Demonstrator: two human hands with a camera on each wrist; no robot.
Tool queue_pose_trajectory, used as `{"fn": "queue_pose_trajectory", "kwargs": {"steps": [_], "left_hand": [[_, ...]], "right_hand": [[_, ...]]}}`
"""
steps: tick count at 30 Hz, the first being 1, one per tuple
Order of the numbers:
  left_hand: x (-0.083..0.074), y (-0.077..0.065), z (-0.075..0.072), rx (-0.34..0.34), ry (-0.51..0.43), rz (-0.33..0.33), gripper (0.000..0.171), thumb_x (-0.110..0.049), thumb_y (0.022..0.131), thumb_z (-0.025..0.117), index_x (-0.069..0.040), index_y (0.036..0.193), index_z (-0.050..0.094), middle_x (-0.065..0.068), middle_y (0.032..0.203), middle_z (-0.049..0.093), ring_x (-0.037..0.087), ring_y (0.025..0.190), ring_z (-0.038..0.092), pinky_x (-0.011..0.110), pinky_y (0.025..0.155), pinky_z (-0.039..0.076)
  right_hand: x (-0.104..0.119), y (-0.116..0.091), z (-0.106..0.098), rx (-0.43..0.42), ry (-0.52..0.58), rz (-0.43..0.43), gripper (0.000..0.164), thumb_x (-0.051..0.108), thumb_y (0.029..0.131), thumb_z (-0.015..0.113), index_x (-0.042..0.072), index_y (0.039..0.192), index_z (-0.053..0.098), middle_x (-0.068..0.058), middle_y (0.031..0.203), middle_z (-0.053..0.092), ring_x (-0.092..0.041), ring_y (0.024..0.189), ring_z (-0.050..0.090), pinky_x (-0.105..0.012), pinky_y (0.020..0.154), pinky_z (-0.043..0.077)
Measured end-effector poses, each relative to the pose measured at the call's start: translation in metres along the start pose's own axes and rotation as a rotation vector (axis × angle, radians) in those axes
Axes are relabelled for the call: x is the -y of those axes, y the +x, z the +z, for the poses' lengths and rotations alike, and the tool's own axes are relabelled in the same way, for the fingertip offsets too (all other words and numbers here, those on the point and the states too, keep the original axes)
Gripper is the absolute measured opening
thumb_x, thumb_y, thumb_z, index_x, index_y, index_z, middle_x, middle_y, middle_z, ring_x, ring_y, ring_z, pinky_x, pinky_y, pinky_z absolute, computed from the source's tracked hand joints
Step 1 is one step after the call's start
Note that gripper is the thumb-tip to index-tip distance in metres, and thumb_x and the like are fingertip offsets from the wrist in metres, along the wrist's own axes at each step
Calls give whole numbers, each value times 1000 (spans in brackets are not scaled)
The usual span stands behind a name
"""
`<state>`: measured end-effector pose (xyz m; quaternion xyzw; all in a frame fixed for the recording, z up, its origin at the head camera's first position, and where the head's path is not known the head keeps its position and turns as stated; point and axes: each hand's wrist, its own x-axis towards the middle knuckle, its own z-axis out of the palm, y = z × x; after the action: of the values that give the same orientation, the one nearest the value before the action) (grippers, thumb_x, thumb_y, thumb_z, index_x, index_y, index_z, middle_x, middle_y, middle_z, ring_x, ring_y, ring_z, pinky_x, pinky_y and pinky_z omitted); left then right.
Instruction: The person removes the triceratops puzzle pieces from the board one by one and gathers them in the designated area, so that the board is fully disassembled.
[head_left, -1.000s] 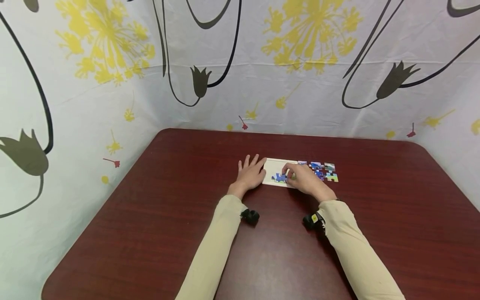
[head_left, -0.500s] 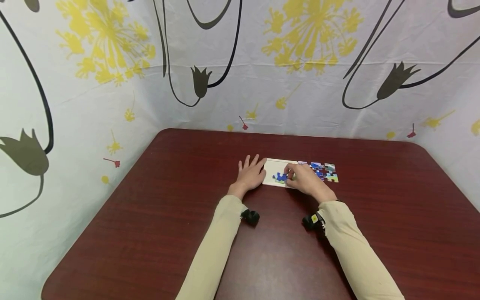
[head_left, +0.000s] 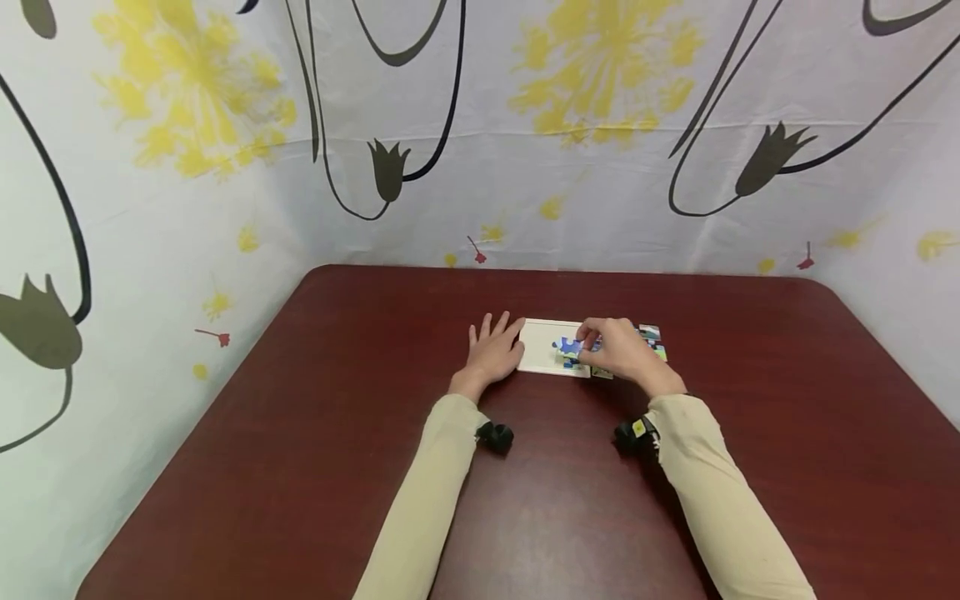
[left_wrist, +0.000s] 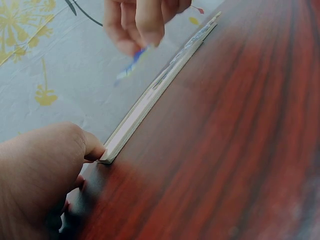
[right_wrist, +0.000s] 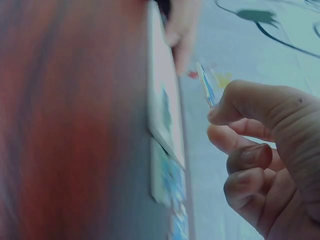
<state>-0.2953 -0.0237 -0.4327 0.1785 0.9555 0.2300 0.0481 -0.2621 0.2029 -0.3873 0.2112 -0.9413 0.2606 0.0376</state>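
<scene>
A blue jigsaw puzzle piece (head_left: pixel 567 345) is pinched between the thumb and fingers of my right hand (head_left: pixel 621 350). The right wrist view shows the puzzle piece (right_wrist: pixel 206 86) raised above a thin white puzzle board (head_left: pixel 537 346). Under it, a dark blue patch shows on the board; my hand partly hides it, so its shape is unclear. With fingers spread, my left hand (head_left: pixel 492 354) lies at the board's left edge. In the left wrist view its thumb touches the near corner of the board (left_wrist: pixel 131 120).
Several loose puzzle pieces (head_left: pixel 650 332) lie right of the board, partly behind my right hand. One greenish piece (head_left: pixel 602 372) is against the board's lower right corner. All this is on a dark red wooden table (head_left: pixel 360 400), with a patterned cloth (head_left: pixel 315 208) behind it.
My right hand has lifted the puzzle piece up off the board. My left hand keeps its place at the edge. The head view has shifted slightly.
</scene>
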Motion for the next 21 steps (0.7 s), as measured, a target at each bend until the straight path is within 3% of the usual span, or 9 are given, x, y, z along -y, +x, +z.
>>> {"fn": "queue_pose_trajectory", "kwargs": {"steps": [5, 9, 16, 21], "left_hand": [[4, -3, 1, 1, -13, 4, 49, -29, 100, 31, -22, 149, 27, 6, 154, 14, 31, 140, -1, 52, 108, -3], [4, -4, 2, 6, -20, 4, 49, -30, 100, 31, -22, 149, 27, 6, 154, 14, 31, 140, -1, 52, 108, -3], [2, -2, 0, 2, -16, 6, 49, -30, 100, 31, -22, 149, 27, 6, 154, 14, 31, 141, -1, 52, 109, -4], [2, -1, -1, -2, -14, 3, 49, -30, 100, 31, -23, 149, 27, 6, 155, 14, 31, 141, -1, 51, 109, -3]], "right_hand": [[-17, -11, -19, -27, -62, -11, 16, 6, 72, 68, 1, 87, 65, -1, 72, 63, -15, 64, 54, -32, 59, 42], [-33, -28, -33, 1, -97, 7, 17, 6, 73, 69, 0, 89, 65, -1, 73, 63, -15, 63, 54, -34, 59, 42], [-54, -48, -39, 91, -45, 114, 17, 6, 77, 68, 0, 93, 65, -2, 76, 61, -15, 62, 51, -32, 57, 43], [-56, -48, -39, 102, -13, 114, 15, 4, 77, 67, 1, 92, 66, -3, 76, 61, -14, 57, 51, -31, 51, 44]]}}
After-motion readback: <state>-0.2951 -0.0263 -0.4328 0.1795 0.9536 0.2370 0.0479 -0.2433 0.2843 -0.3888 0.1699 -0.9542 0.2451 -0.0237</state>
